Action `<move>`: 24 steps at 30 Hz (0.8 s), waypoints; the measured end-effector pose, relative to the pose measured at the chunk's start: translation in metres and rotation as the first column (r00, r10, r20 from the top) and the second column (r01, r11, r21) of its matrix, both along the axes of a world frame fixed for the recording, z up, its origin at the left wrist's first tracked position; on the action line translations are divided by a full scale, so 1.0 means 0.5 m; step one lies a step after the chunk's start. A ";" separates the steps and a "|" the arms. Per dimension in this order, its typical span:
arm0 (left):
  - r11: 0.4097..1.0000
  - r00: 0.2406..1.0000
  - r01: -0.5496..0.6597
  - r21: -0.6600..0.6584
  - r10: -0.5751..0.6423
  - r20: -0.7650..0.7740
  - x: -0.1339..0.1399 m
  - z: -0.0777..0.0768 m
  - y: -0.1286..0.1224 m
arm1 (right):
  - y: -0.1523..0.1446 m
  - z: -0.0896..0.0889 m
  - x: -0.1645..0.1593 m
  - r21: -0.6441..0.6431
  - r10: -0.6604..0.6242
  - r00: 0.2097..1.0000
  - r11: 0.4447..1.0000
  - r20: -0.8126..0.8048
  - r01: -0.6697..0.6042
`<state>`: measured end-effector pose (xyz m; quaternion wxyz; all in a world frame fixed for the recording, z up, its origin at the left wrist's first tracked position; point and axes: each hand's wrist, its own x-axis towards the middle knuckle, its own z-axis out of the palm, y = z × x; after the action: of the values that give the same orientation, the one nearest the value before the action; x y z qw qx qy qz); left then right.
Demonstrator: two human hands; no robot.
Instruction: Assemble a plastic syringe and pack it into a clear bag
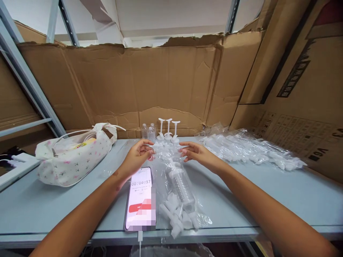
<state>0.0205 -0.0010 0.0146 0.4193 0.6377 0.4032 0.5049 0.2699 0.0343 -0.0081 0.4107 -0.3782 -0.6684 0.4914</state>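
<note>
A clear plastic bag (162, 178) lies in front of me at the middle of the table. Through its film I see a clear ribbed bottle (183, 189) lying tilted and several white plastic parts (177, 216) near the front edge. My left hand (139, 153) pinches the left side of the bag's upper edge. On the opposite side, my right hand (194, 151) has its thumb and fingers closed at the same edge. Just beyond the bag stand white T-topped plastic pieces (168, 128), with small clear bottles (151, 132) to their left.
A phone (139, 200) with a running timer and a charging cable lies left of the bag. A floral cloth bag (75, 160) and a white power strip (18, 167) sit at far left. Filled clear bags (249, 146) are piled at right, before a cardboard wall (160, 78).
</note>
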 end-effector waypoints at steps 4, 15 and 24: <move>0.999 0.999 0.032 -0.017 -0.032 -0.001 0.008 -0.008 -0.002 | -0.010 -0.005 -0.015 -0.078 0.057 0.998 0.995 -0.011 -0.058; 1.000 0.997 -0.029 0.008 0.029 -0.078 0.013 0.000 -0.010 | -0.009 0.002 -0.018 -0.016 -0.023 0.995 1.000 -0.095 0.021; 0.996 0.983 -0.065 0.058 0.074 -0.167 0.009 0.007 -0.018 | -0.013 0.003 -0.019 0.015 -0.041 0.990 0.999 -0.138 0.044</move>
<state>0.0250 -0.0102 0.0180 0.3488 0.6744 0.4460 0.4739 0.2604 0.0276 -0.0066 0.4696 -0.3539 -0.6345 0.5016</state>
